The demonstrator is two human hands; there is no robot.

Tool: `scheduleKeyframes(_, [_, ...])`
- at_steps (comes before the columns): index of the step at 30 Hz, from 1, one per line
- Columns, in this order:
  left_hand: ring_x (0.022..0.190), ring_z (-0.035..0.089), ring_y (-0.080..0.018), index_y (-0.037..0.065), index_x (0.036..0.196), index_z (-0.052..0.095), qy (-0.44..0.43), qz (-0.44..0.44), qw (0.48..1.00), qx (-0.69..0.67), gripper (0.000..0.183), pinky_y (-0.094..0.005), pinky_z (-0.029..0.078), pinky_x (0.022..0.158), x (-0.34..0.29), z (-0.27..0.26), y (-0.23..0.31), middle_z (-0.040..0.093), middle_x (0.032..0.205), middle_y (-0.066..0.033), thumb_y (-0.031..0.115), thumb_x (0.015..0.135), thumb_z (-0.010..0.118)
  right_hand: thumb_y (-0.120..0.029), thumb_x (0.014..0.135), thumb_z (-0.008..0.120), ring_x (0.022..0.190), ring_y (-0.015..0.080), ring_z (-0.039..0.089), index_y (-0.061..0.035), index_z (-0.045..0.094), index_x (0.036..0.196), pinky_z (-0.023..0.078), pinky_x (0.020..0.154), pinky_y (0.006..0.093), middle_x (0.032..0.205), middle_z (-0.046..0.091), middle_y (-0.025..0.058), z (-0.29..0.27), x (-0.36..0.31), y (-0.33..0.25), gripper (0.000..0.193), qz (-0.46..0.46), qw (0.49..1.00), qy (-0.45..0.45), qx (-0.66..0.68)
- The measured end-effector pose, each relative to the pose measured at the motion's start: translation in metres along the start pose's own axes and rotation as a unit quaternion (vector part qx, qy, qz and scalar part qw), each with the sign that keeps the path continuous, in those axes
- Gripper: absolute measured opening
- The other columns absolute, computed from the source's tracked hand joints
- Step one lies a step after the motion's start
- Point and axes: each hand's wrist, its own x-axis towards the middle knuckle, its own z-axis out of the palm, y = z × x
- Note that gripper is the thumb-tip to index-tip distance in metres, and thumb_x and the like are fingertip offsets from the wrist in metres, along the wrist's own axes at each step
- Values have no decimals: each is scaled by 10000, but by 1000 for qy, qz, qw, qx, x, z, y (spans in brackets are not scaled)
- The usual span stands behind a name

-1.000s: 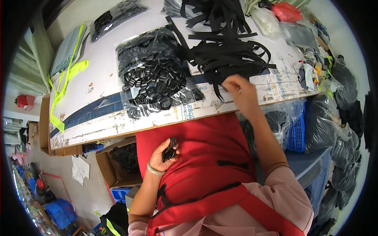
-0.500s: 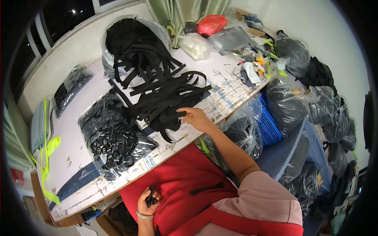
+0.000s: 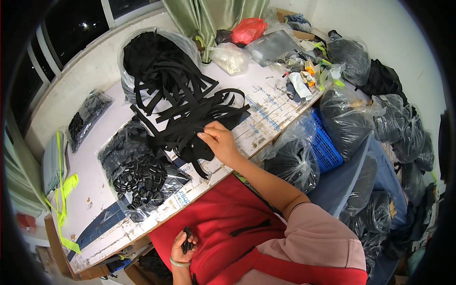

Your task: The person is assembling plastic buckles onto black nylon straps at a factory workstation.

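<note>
My left hand (image 3: pixel 178 252), low in front of the red apron, is closed around small black plastic buckles (image 3: pixel 188 240); their exact shape is partly hidden by the fingers. Over the table, my right hand (image 3: pixel 220 144) pinches at a black webbing strap on the near right part of a tangled pile of straps (image 3: pixel 190 116). The fingertips hide most of what they grip. That pile spills out of a large clear plastic bag (image 3: pixel 195 52) at the back. Left of my right hand lies an opened clear bag with several black plastic buckles (image 3: pixel 142 183) showing.
A worn white table (image 3: pixel 97 190) carries a packed bag of black pieces (image 3: pixel 85 116) and neon-yellow strips (image 3: pixel 61 204) on its left. Small clutter and a red bag (image 3: pixel 249 31) sit at the back right. A blue basket (image 3: pixel 327 145) and stuffed bags (image 3: pixel 346 118) crowd the right side.
My right hand has moved left, further over the strap pile, its fingers now pinched on it. My left hand still holds the buckles near the apron. The view has shifted slightly.
</note>
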Motion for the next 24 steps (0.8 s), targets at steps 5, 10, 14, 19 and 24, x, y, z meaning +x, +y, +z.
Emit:
scheduleKeyframes(5, [747, 504, -205, 78, 920, 505, -2, -5, 999, -32, 120, -281, 461, 478, 1, 4, -1, 491, 745, -51, 191, 891, 534, -39, 835, 660, 680, 129, 503, 37, 609, 866, 412, 608, 256, 868, 587, 80, -22, 28, -73, 96, -101, 994, 12, -27])
scheduleKeyframes(10, [737, 512, -197, 88, 921, 523, -13, 16, 1000, -15, 117, -283, 433, 480, -3, 14, 3, 500, 726, -46, 195, 893, 560, -40, 832, 630, 715, 170, 581, 12, 640, 888, 466, 687, 305, 856, 637, 105, -50, 13, -162, 78, -75, 990, -113, -36])
scheduleKeyframes(14, [676, 508, -167, 79, 908, 531, -5, 65, 998, 2, 111, -226, 404, 429, -4, 42, 13, 504, 724, -39, 181, 907, 577, -171, 904, 614, 721, 146, 613, -23, 630, 1031, 473, 689, 294, 789, 661, 73, -20, -27, -163, 196, 101, 890, -421, 143])
scheduleKeyframes(19, [631, 551, -153, 47, 955, 590, 56, 148, 984, 81, 102, -224, 420, 419, -9, 62, 11, 567, 715, -42, 140, 913, 587, -184, 911, 594, 721, 119, 604, -28, 618, 1033, 468, 676, 273, 806, 660, 95, 39, -114, -101, 200, 167, 870, -429, 177])
scheduleKeyframes(24, [490, 528, -111, 1, 919, 634, 108, 159, 952, 237, 134, -229, 420, 394, -10, 58, 1, 599, 659, -54, 131, 887, 636, -226, 878, 622, 618, 167, 584, -14, 586, 870, 437, 575, 334, 703, 625, 96, 47, -120, -89, 216, 198, 815, -527, 135])
